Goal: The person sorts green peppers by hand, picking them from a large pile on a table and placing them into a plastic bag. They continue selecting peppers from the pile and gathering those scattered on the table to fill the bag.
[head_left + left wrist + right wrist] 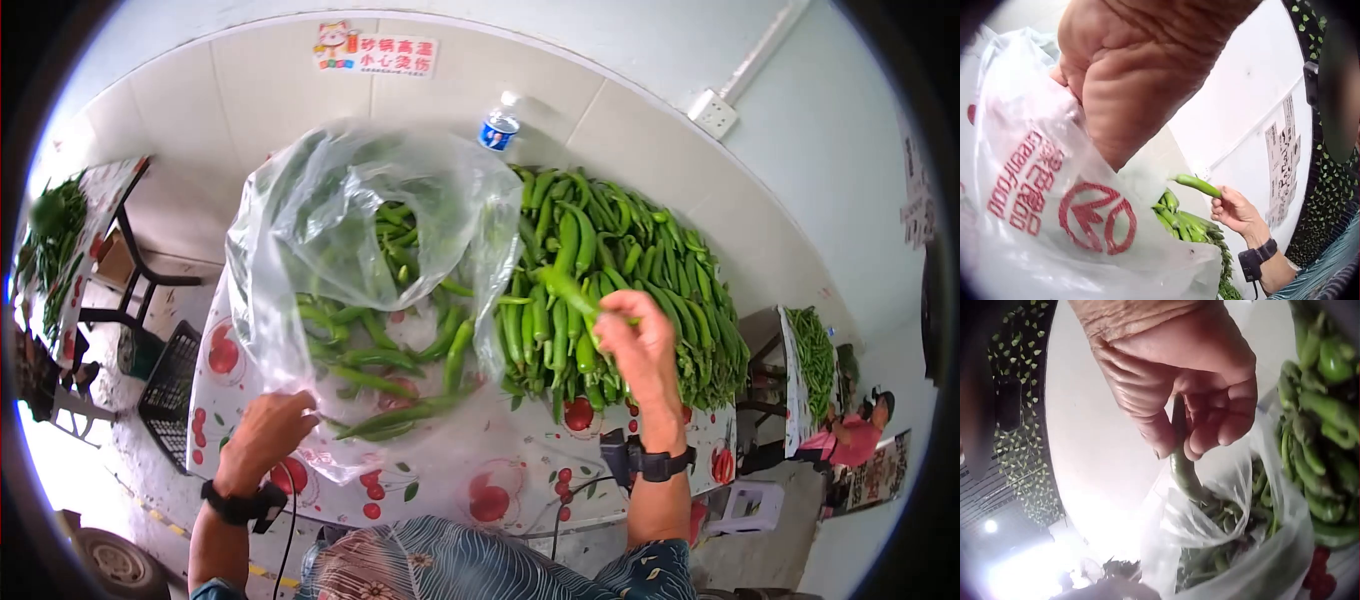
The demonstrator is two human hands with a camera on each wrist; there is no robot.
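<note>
A green pepper is pinched by its end in my right hand, above the near edge of the big pepper pile; the right wrist view shows this pepper between thumb and fingers. My left hand grips the near left edge of a clear plastic bag, which lies open with peppers inside. Red print marks the bag in the left wrist view, where the left hand hides its own fingertips.
A water bottle stands by the wall behind the peppers. On the left are a black crate and a side table with greens. At the right, a person in pink is near another table with green peppers.
</note>
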